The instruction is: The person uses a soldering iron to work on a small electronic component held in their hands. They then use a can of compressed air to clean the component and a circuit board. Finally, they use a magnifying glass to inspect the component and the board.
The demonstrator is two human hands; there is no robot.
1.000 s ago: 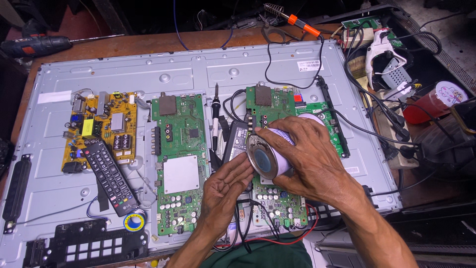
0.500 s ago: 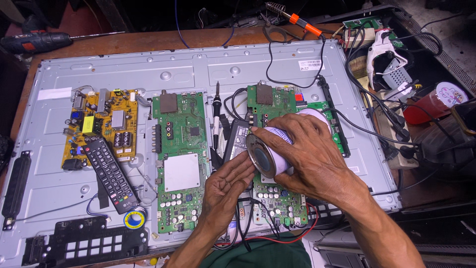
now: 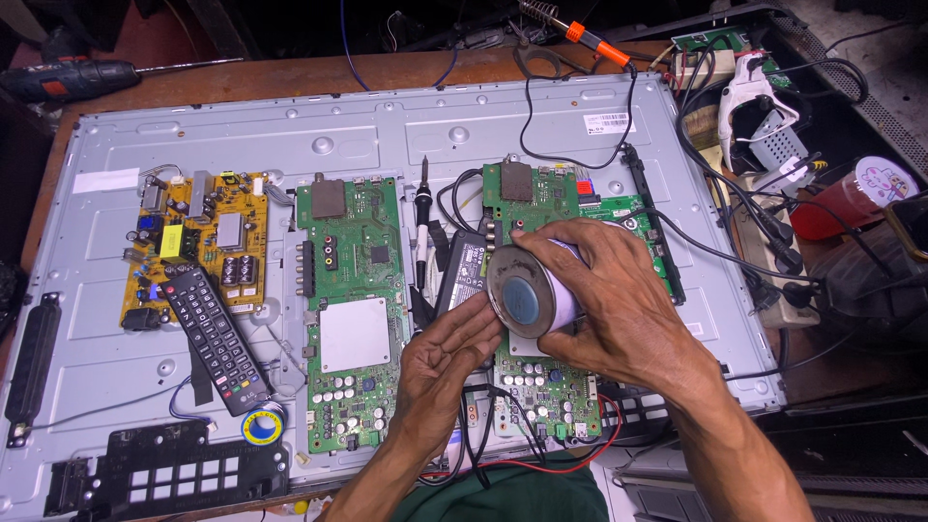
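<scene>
My right hand (image 3: 619,304) is wrapped around a round grey spool (image 3: 527,292) with a blue centre, held on its side above a green circuit board (image 3: 541,290). My left hand (image 3: 447,362) lies just left of the spool, its fingertips touching the rim. Both hands hover over the grey metal back of a flat screen (image 3: 387,135). A black adapter brick (image 3: 466,271) lies under the left fingertips.
A second green board (image 3: 350,309) and a yellow power board (image 3: 198,242) lie to the left, with a black remote (image 3: 217,338) and a yellow tape roll (image 3: 261,423). A soldering iron (image 3: 422,208) lies between the boards. Cables, a power strip (image 3: 764,251) and a red cup (image 3: 851,198) crowd the right.
Both hands and the spool stay in nearly the same place; the spool has shifted slightly and my left fingertips press closer to its rim.
</scene>
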